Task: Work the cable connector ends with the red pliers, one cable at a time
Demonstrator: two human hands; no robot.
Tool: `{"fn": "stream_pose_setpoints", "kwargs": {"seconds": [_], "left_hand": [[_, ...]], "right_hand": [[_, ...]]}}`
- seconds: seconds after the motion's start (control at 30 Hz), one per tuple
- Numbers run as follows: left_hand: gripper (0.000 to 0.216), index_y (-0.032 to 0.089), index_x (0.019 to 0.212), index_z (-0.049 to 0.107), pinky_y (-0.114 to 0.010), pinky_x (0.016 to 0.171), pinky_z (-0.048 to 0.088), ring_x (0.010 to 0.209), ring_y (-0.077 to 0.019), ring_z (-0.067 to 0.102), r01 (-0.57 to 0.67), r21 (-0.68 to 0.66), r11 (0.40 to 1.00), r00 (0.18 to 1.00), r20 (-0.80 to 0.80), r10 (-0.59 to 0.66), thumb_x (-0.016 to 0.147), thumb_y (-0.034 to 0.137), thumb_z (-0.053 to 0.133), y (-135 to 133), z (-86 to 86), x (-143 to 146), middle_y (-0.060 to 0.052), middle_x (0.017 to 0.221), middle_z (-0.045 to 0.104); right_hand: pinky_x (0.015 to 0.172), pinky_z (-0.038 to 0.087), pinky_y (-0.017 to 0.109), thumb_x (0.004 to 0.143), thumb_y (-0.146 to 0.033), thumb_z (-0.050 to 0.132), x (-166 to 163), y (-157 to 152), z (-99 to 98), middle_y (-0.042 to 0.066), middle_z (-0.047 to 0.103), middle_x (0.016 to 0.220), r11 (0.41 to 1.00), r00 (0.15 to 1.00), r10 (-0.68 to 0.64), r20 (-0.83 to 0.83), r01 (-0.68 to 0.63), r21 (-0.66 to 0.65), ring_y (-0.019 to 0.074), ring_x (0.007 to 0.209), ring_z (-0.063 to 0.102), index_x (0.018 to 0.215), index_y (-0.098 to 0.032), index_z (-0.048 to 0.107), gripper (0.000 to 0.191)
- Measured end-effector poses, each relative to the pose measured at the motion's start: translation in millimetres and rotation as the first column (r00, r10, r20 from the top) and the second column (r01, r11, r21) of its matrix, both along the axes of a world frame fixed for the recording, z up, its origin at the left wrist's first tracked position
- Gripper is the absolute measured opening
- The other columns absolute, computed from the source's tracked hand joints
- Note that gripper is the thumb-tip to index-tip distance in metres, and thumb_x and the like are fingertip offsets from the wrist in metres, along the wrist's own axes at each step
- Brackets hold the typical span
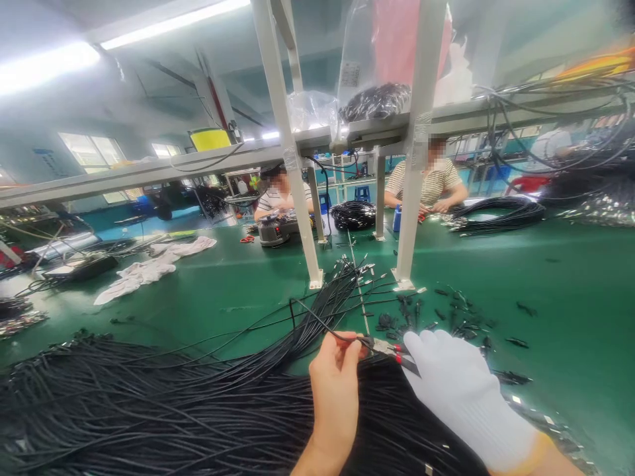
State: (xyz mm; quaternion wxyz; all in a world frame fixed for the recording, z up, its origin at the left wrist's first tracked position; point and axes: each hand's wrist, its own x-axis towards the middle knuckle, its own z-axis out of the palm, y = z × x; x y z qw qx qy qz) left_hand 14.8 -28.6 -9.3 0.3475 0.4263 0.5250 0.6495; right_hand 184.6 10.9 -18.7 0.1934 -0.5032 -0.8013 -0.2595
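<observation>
My bare left hand [336, 383] pinches the end of a black cable [316, 316] between thumb and fingers. My right hand [449, 383], in a white knit glove, is closed around a pair of pliers [383, 346] with red and black handles. The metal jaws meet the dark end of the cable just right of my left fingertips; whether they grip it, I cannot tell. Below both hands spreads a thick heap of black cables [198, 416]. From it a bundle [327, 297] runs away toward the shelf posts.
Small black pieces [461, 327] lie scattered on the green table [555, 284] to the right. Two white posts [407, 198] hold a shelf [163, 165] above. White cloths [143, 271] lie at left. Across the table sit two people [439, 182], near a coiled cable bundle [506, 213].
</observation>
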Motion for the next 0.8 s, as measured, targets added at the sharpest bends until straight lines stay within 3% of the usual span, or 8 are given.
{"fn": "stream_pose_setpoints", "kwargs": {"seconds": [0.1,0.17,0.27,0.47,0.6,0.8], "left_hand": [[0.008,0.02,0.089,0.071,-0.031,0.079,0.051,0.081,-0.0213,0.068,-0.081,0.048,0.996,0.991,-0.1,0.085,0.086,0.026,0.067,-2,-3.5,2,-0.005,0.087,0.073],[0.009,0.02,0.089,0.072,-0.032,0.081,0.051,0.083,-0.0215,0.068,-0.079,0.06,0.995,0.995,-0.057,0.082,0.084,0.029,0.07,-2,-1.2,3,-0.005,0.088,0.073],[0.017,0.019,0.085,0.069,-0.035,0.083,0.053,0.083,-0.0214,0.068,0.035,0.041,0.999,0.989,0.145,-0.04,0.081,0.034,0.074,1,7.2,1,-0.006,0.087,0.072],[0.032,0.016,0.087,0.066,-0.032,0.076,0.052,0.076,-0.0167,0.066,0.269,0.009,0.963,0.848,0.471,-0.241,0.069,0.034,0.086,11,16.6,-17,-0.003,0.081,0.069],[0.037,0.015,0.089,0.066,-0.026,0.07,0.048,0.07,-0.0133,0.064,0.39,-0.061,0.919,0.791,0.533,-0.301,0.065,0.03,0.089,13,20.1,-25,-0.001,0.078,0.066],[0.034,0.013,0.094,0.069,-0.025,0.068,0.046,0.068,-0.0124,0.062,0.48,-0.088,0.873,0.781,0.495,-0.38,0.07,0.029,0.087,8,22.5,-25,-0.002,0.077,0.066]], "right_hand": [[0.055,0.019,0.03,0.081,-0.038,0.068,-4,-4,-1.4,0.0,0.056,0.062,0.998,1.0,-0.028,0.009,0.028,-0.051,0.0206,0.057,0.056,0.075,-0.023,0.056,0.02],[0.055,0.021,0.03,0.082,-0.037,0.066,-6,-5,-1.5,0.001,0.055,0.063,0.998,0.999,-0.034,-0.005,0.034,-0.053,0.0208,0.058,0.056,0.074,-0.023,0.054,0.02],[0.053,0.022,0.029,0.083,-0.038,0.065,-5,-7,1.4,0.002,0.055,0.072,1.0,0.997,-0.025,-0.074,0.025,-0.002,0.0208,0.066,0.056,0.08,-0.023,0.055,0.018],[0.053,0.033,0.027,0.084,-0.034,0.065,7,-3,11.3,0.004,0.058,0.089,0.998,0.977,0.019,-0.21,-0.007,0.06,0.0203,0.082,0.056,0.094,-0.023,0.056,0.017],[0.066,0.045,0.031,0.085,-0.032,0.062,12,4,10.3,0.01,0.061,0.104,0.989,0.978,0.113,-0.173,-0.093,0.118,0.0258,0.098,0.057,0.11,-0.018,0.057,0.029],[0.076,0.05,0.038,0.088,-0.028,0.056,11,7,6.0,0.016,0.062,0.111,0.967,0.974,0.188,-0.125,-0.162,0.196,0.0317,0.109,0.055,0.119,-0.012,0.056,0.035]]}}
